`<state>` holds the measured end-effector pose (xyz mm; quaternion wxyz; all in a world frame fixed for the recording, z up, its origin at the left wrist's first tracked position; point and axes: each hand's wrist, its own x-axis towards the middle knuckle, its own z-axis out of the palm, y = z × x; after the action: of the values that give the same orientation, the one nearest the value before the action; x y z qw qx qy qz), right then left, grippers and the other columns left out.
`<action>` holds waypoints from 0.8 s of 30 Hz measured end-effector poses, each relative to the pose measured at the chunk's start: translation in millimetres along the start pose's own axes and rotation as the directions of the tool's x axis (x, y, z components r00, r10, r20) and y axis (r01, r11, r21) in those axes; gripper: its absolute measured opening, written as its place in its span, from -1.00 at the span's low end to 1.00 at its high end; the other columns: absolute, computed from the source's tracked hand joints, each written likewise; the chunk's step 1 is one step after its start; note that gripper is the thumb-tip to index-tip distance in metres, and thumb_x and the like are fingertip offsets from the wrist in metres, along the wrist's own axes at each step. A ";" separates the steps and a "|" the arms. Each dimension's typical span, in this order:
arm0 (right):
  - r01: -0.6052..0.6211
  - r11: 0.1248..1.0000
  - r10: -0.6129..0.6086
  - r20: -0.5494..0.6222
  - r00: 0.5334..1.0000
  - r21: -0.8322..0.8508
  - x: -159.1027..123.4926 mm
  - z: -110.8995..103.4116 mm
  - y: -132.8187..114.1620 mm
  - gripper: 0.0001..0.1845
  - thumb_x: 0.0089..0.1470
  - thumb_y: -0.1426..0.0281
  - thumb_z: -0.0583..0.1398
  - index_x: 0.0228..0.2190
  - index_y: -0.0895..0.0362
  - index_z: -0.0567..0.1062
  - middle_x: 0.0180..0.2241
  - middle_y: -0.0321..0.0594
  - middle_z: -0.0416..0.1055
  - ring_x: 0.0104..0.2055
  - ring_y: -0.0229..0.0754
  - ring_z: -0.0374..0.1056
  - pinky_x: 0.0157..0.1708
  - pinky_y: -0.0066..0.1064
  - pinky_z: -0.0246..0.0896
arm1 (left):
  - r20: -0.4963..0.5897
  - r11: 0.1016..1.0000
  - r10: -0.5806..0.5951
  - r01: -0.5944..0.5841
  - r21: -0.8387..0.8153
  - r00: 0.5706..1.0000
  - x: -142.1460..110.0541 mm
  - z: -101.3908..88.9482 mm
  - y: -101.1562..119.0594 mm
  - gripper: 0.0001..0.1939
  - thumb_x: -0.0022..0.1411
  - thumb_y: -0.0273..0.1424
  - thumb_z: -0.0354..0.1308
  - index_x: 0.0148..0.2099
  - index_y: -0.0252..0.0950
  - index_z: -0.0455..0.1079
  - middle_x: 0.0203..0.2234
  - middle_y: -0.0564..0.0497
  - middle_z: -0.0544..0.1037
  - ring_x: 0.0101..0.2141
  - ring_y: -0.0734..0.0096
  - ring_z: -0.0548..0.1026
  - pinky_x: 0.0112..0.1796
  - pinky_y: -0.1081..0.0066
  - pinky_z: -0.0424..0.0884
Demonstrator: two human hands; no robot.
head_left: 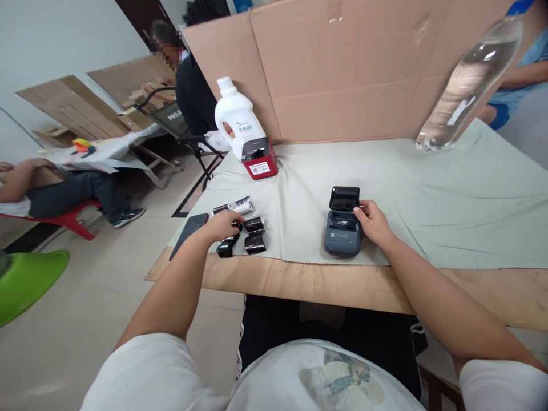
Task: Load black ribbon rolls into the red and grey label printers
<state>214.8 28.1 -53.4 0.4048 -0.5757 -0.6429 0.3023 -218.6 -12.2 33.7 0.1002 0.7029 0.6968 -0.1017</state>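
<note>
A small dark grey label printer (342, 228) sits on the cloth with its lid flipped up. My right hand (373, 221) rests against the printer's right side, fingers curled on its edge. My left hand (222, 224) reaches over a cluster of black-wrapped paper rolls (254, 241), its fingers closed on one roll by the thumb. Another roll, white with black ends (235, 207), lies just behind the hand. A black phone (189, 230) lies flat to the left of it.
A red and black printer (259, 159) and a white jug (234, 117) stand at the back left. A clear water bottle (468, 80) stands at the back right before a cardboard screen (342, 68). The grey-green cloth (449, 200) covers the wooden table (325, 282). Other people sit at the left.
</note>
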 end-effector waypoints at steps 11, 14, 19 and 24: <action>0.007 1.000 -0.007 0.015 1.000 -0.007 -0.3 1.5 0.0 -0.57 0.09 0.07 0.06 -0.13 0.11 0.35 -0.39 -0.20 0.50 -0.35 -0.10 0.39 -0.28 -0.23 0.25 | 0.051 0.881 0.203 -0.159 -0.446 0.978 -39.5 -47.3 25.7 -0.55 -0.09 -0.29 0.25 -0.08 -0.19 0.38 -0.17 -0.06 0.57 -0.14 0.17 0.50 -0.13 0.30 0.43; 0.016 1.000 -0.016 0.003 1.000 -0.017 0.0 2.0 1.3 -0.57 0.10 0.06 0.07 -0.13 0.10 0.36 -0.40 -0.21 0.50 -0.36 -0.11 0.38 -0.31 -0.25 0.23 | 0.135 0.639 0.583 -0.349 -0.685 0.802 -48.3 -64.2 72.0 -0.63 -0.06 -0.30 0.33 -0.15 -0.20 0.41 -0.21 -0.06 0.58 -0.18 0.24 0.51 -0.14 0.31 0.42; 0.018 1.000 -0.018 0.008 1.000 -0.011 0.2 1.0 1.6 -0.56 0.10 0.06 0.07 -0.12 0.10 0.37 -0.38 -0.21 0.51 -0.36 -0.13 0.38 -0.30 -0.26 0.24 | 0.041 0.437 0.755 -0.455 -0.776 0.655 -18.1 -47.2 172.6 -0.69 -0.03 -0.40 0.33 -0.18 -0.29 0.41 -0.24 -0.07 0.57 -0.23 0.34 0.51 -0.15 0.32 0.39; 0.018 1.000 -0.019 0.033 0.999 0.007 -0.3 -1.5 -1.5 -0.54 0.13 0.05 0.04 -0.11 0.12 0.36 -0.37 -0.19 0.51 -0.32 -0.10 0.41 -0.27 -0.25 0.26 | -0.295 0.446 0.602 -0.619 -0.646 0.742 25.7 -10.8 242.6 -0.73 0.02 -0.49 0.28 -0.17 -0.32 0.41 -0.23 -0.03 0.54 -0.18 0.35 0.49 -0.09 0.30 0.38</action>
<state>215.4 27.4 -51.5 0.3987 -0.5632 -0.6539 0.3103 24.3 13.4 36.6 0.3843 0.8105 0.3804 0.2252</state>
